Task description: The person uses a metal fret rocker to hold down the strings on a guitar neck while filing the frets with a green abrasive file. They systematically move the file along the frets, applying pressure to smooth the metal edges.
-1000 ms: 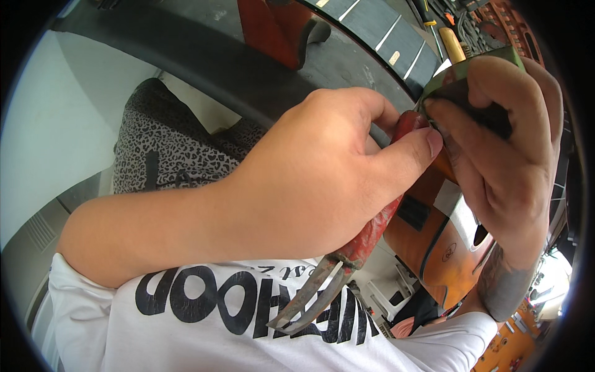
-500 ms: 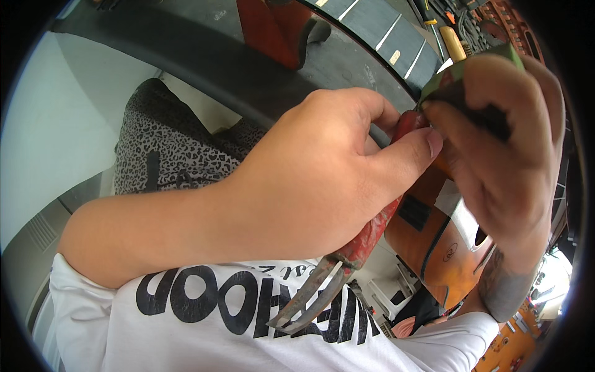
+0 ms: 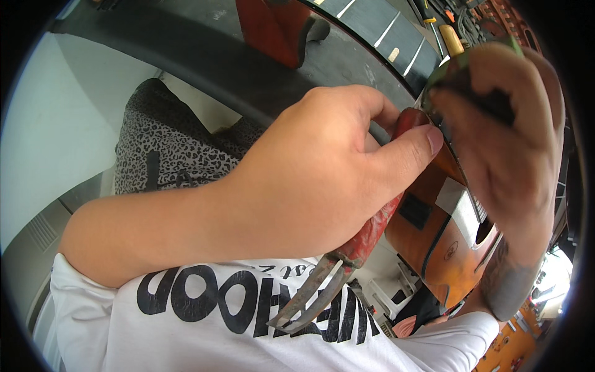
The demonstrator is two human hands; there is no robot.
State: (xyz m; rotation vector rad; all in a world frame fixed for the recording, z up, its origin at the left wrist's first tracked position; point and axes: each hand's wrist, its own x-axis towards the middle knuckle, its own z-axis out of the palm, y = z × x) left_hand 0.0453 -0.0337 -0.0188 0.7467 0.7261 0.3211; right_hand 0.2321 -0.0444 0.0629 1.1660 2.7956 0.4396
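Note:
My left hand is closed round a worn red-handled tool. Two bare metal prongs at its lower end point down over my white shirt, while the red upper end lies between thumb and fingers at the guitar's near edge. Blurred by motion, my right hand grips a dark object with a green edge, whose kind I cannot make out. It is just right of the red tool's upper end, over the guitar. Beyond my hands runs the guitar's dark fretboard; its orange-brown body shows below my right hand.
A red neck support stands on the dark bench top, whose padded edge crosses the upper left. Several tools, one with a yellow handle, lie at the upper right. A leopard-print cloth item is left of my left hand.
My right hand and the green-edged object have shifted and tilted slightly, uncovering more of the guitar body. My left hand and the red-handled tool stay nearly still.

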